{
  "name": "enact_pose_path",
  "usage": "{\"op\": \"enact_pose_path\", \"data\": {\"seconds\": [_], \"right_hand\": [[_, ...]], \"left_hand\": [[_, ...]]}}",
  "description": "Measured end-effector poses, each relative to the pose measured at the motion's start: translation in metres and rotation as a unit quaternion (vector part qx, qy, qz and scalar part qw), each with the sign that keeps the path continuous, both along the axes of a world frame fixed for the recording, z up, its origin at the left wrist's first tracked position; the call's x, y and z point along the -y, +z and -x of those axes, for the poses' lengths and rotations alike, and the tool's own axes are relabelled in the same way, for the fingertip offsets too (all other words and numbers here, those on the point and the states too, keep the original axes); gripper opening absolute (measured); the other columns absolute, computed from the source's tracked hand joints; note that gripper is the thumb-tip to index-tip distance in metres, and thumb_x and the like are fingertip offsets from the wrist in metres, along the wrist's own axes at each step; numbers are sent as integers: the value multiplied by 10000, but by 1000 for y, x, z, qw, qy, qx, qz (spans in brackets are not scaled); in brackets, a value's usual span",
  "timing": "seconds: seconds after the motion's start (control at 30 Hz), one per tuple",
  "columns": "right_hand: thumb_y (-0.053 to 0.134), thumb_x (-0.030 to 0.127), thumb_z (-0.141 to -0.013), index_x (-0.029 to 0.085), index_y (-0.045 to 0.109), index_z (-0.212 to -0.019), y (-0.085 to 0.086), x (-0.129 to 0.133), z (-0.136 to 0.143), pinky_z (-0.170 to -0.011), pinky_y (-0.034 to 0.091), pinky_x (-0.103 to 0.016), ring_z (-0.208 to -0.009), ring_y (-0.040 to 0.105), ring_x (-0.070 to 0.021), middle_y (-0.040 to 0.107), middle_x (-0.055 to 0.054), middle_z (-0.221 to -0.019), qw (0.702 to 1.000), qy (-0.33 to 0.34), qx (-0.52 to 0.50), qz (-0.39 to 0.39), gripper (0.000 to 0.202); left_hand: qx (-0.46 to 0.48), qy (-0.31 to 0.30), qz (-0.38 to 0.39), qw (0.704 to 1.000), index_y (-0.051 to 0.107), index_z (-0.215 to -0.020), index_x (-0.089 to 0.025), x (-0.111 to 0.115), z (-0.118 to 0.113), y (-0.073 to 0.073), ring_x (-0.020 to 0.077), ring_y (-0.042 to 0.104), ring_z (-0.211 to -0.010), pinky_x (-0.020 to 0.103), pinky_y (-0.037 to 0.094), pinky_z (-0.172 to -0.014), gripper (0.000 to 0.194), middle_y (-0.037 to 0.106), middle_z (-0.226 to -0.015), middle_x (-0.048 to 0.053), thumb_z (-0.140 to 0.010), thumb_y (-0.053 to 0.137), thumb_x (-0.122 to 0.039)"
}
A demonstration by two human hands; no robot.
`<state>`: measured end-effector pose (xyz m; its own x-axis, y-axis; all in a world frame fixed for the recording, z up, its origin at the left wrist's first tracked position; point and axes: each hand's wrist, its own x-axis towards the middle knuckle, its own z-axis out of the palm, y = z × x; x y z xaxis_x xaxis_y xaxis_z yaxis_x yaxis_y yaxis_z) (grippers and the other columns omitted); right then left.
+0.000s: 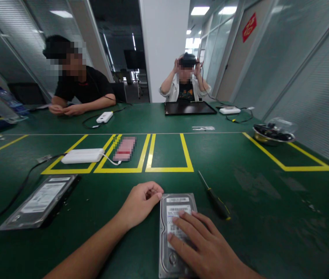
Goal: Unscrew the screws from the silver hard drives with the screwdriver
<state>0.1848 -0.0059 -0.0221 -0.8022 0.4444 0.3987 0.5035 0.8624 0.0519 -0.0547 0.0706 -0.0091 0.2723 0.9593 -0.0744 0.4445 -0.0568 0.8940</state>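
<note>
In the head view, a hard disk drive (pixel 170 211) is laid label-up on the green worktop (pixel 257 236). Its face is covered by the right hand (pixel 200 242), fingers spread. Its upper left corner is met by the curled left hand (pixel 143 199); whether anything is pinched cannot be told. At the far right, dark items (pixel 269 132) and clear plastic (pixel 283 124) are held in a shallow metal bowl (pixel 264 139).
</note>
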Motion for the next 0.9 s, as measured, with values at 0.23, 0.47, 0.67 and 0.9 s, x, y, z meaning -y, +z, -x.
{"op": "enact_pose_path", "data": {"seconds": [0.23,0.47,0.67,0.9], "right_hand": [[531,495,-904,215,548,-1324,-1,1,0,-1007,367,-463,-1250,479,-306,588,-116,-1350,1000,-2,-4,1,505],[537,508,-896,213,540,-1334,0,1,0,-1001,374,-463,-1258,470,-308,579,-119,-1357,1000,-1,-2,-5,528],[539,516,-893,219,559,-1312,-2,1,0,-989,381,-466,-1249,479,-305,590,-113,-1347,1000,-5,-11,-14,514],[532,524,-897,218,549,-1325,-3,1,0,-1002,368,-467,-1258,469,-303,589,-112,-1350,1000,-3,-11,-11,526]], "left_hand": [[-5,5,-11,1000,644,-845,-166,0,1,-6,151,589,-675,247,432,-618,146,650,-733,11,-856,589,-301],[-5,7,-7,1000,630,-831,-165,0,-1,-4,149,580,-675,246,431,-617,142,638,-728,9,-854,584,-297],[-15,6,-16,1000,630,-820,-164,1,-3,-3,149,578,-663,247,424,-604,154,631,-716,8,-859,571,-301],[-22,15,-23,999,627,-810,-161,1,-4,-1,152,571,-659,255,426,-607,173,621,-706,6,-862,572,-317]]}}
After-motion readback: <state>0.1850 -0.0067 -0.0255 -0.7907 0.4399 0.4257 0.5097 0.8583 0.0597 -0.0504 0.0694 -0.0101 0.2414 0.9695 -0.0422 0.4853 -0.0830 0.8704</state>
